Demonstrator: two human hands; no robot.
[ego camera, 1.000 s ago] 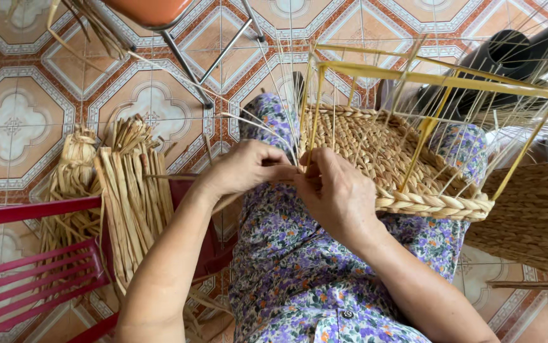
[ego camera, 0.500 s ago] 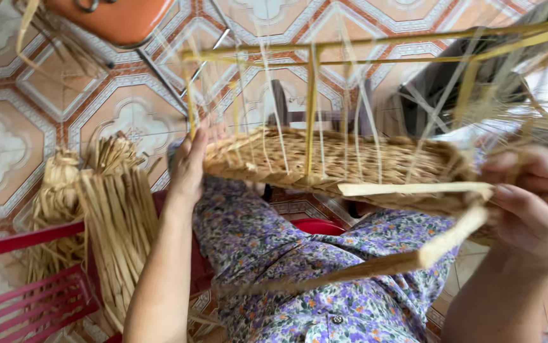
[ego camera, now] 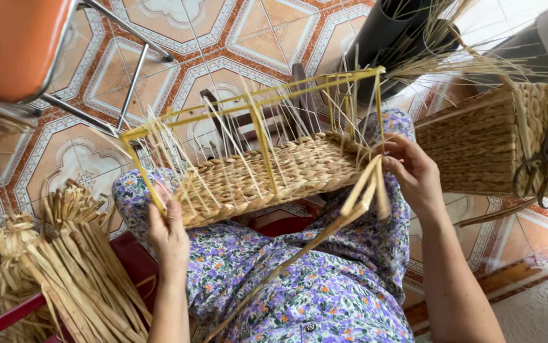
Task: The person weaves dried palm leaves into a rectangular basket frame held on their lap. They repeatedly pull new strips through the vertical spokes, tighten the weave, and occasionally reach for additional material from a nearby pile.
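1. Half-woven basket [ego camera: 267, 181] on a yellow wire frame [ego camera: 255, 105] rests tilted across the person's lap, above the tiled floor [ego camera: 223, 38].
2. Bundle of dried straw [ego camera: 77, 273] lies at lower left, apart from the basket.
3. Left hand [ego camera: 169, 232]: fingers clamped on the basket's near-left corner.
4. Right hand [ego camera: 413, 174]: fingers closed on a flat straw strand [ego camera: 356, 203] at the basket's right end.

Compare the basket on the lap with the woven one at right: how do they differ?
The half-woven basket has only its base woven, with loose stakes rising inside a yellow frame; the finished basket has full closed walls. The half-woven basket is held by the left hand and right hand; the finished basket sits untouched, scissors hanging on it. Both share the same tan braided fibre.
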